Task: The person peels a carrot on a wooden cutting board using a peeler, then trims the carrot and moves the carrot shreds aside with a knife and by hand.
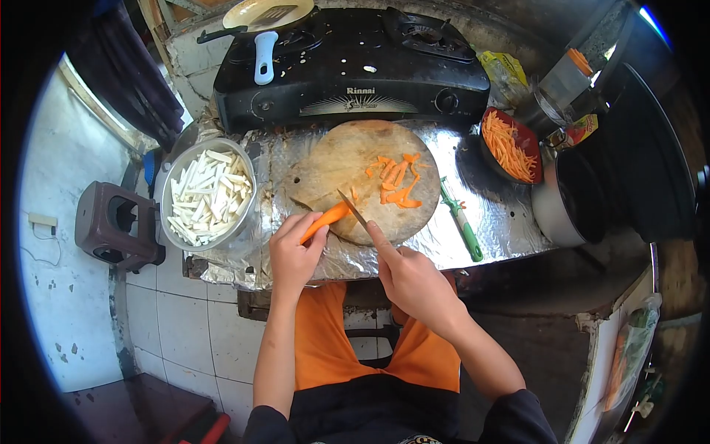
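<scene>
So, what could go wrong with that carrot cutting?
The knife might slip on the rounded carrot and nick the left hand, which holds it near the blade. The green-handled peeler lies near the front edge of the foil-covered counter, so a bump could knock it off.

The carrot (328,221) and peelings (399,181) are bright orange, the knife (355,210) grey, the chopping board (344,155) tan with darker brown stains, the peeler (467,235) green-handled, the bench (510,233) shiny silver; pale strips (207,192) look creamy white, the bowl (531,137) of orange shreds (506,152) dark red, the stove (296,105) black with pale lettering and a ray pattern, the trousers (325,337) orange, the shirt (370,407) black
</scene>
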{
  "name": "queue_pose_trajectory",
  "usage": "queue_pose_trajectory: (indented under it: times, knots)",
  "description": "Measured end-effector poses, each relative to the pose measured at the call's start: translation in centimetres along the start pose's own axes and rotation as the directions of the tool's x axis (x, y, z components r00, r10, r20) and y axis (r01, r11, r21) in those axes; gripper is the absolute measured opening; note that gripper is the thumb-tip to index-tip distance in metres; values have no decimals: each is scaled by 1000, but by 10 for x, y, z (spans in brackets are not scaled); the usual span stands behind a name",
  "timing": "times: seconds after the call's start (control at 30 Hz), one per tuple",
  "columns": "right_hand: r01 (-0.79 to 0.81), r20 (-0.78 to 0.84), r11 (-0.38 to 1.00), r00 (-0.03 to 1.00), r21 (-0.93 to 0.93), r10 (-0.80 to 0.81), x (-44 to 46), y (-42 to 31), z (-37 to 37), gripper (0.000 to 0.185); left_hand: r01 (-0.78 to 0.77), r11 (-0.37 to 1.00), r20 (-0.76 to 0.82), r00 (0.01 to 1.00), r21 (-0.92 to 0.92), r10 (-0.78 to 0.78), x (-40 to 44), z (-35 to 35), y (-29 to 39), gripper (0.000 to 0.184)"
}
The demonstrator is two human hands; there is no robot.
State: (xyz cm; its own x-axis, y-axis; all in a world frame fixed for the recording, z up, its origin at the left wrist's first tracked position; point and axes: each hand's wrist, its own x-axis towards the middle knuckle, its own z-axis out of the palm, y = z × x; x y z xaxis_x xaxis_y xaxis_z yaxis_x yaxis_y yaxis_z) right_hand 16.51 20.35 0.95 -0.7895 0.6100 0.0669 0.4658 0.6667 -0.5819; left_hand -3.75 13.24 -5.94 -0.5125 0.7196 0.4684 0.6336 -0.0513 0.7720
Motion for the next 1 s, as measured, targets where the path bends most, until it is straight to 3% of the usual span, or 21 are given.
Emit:
queue_pose_trajectory:
  times: [0.33, 0.6, 0.7, 0.9, 0.93, 1.0]
  knots:
    - [-18, 58, 998, 998, -54, 21, 18, 0, 8, 63, 21, 1000, 9, 1000, 4, -21, 2, 1, -1, 23]
    - [-30, 69, 997, 997, -77, 35, 19, 4, 30, 69, 181, 983, 53, 982, 3, -181, 5, -1, 1, 22]
    - [-36, 39, 996, 998, -84, 40, 18, 5, 38, 71, 131, 991, 15, 991, 7, -131, 3, 1, -1, 22]
    - [-5, -25, 1000, 1000, 25, 6, 18, 20, 49, 68, 200, 979, 10, 980, -26, -200, 1, 3, -10, 22]
    - [3, -56, 993, 998, 120, 4, 19, 22, 47, 63, 187, 982, 4, 982, -25, -187, 0, 3, -13, 22]
    - [23, -96, 976, 995, 215, -3, 22, 15, 32, 60, 394, 903, 41, 919, -170, -393, -2, 1, -18, 23]
